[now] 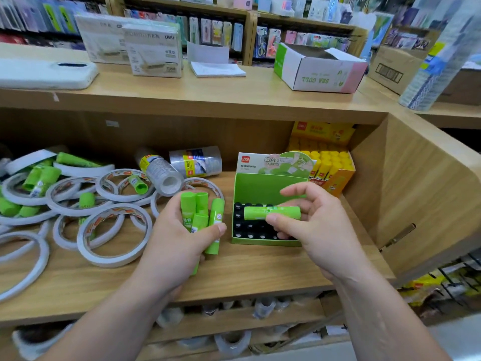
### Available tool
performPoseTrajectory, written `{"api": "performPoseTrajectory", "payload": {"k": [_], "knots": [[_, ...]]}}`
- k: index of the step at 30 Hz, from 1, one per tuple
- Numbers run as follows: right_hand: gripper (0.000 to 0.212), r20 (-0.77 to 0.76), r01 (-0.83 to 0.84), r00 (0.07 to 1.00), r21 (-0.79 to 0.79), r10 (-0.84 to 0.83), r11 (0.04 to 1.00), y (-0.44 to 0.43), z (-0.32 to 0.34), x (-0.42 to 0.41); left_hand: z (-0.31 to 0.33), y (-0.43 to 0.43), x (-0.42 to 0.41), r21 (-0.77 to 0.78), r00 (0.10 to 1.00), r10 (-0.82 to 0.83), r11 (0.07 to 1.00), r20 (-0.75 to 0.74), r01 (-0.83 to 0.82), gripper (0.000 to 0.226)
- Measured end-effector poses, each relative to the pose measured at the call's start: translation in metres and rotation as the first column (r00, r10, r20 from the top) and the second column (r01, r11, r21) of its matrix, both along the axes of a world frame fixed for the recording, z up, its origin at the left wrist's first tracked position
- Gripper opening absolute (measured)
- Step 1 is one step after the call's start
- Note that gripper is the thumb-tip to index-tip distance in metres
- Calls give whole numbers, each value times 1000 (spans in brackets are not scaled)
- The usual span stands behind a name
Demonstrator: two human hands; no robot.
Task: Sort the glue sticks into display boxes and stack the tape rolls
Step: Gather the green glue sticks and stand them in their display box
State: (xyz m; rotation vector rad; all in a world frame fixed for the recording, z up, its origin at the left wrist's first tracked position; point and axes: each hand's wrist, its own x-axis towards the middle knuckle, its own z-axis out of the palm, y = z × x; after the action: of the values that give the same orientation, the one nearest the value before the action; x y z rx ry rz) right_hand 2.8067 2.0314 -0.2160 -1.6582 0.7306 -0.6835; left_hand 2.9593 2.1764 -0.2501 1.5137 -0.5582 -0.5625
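Note:
My left hand [177, 246] grips a bunch of several green glue sticks [201, 217], held upright over the wooden shelf. My right hand [315, 227] pinches one green glue stick [272, 213] sideways just above the green display box [270, 188], whose black holder shows empty round holes. A yellow display box [335, 173] full of yellow-capped glue sticks stands behind it to the right. Loose white double-sided tape rolls [114, 235] lie scattered on the left half of the shelf, with more green glue sticks [39, 181] among them.
Two clear tape packs [179, 168] lie at the back of the shelf. The counter above carries a white and pink open carton [320, 71], white product boxes [153, 53] and a notepad [217, 69]. The shelf's wooden side wall [406, 183] closes the right.

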Motion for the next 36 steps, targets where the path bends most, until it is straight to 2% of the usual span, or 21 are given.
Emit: {"api": "performPoseTrajectory", "payload": {"k": [4, 8, 13, 19, 21, 24, 27, 36], "knots": [[26, -22, 99, 994, -159, -104, 982, -4, -4, -1, 2, -8, 5, -13, 998, -9, 1000, 59, 10, 38], [23, -37, 39, 998, -183, -47, 982, -9, -9, -1, -3, -15, 4, -19, 997, -4, 1000, 72, 6, 42], [43, -15, 28, 999, -133, -31, 991, -12, -11, 5, -7, -13, 3, -20, 994, -15, 1000, 111, 17, 44], [29, -16, 15, 1000, -144, -18, 989, -13, -16, 19, -9, -10, 6, -34, 995, -68, 997, 68, 70, 44], [31, -17, 18, 1000, -188, -22, 982, -11, -16, 22, -11, -8, 9, -59, 998, -55, 997, 36, 57, 44], [36, -49, 24, 998, -337, -44, 941, -10, -14, 25, -11, -7, 10, -76, 997, -69, 995, 31, 71, 46], [41, -39, 53, 997, -327, -70, 944, -10, -11, 28, -11, -7, 11, -71, 991, -118, 990, 59, 122, 47], [22, 15, 135, 990, -443, -143, 886, -13, -17, 36, -12, -8, 11, -59, 985, -156, 985, 71, 161, 51]]}}
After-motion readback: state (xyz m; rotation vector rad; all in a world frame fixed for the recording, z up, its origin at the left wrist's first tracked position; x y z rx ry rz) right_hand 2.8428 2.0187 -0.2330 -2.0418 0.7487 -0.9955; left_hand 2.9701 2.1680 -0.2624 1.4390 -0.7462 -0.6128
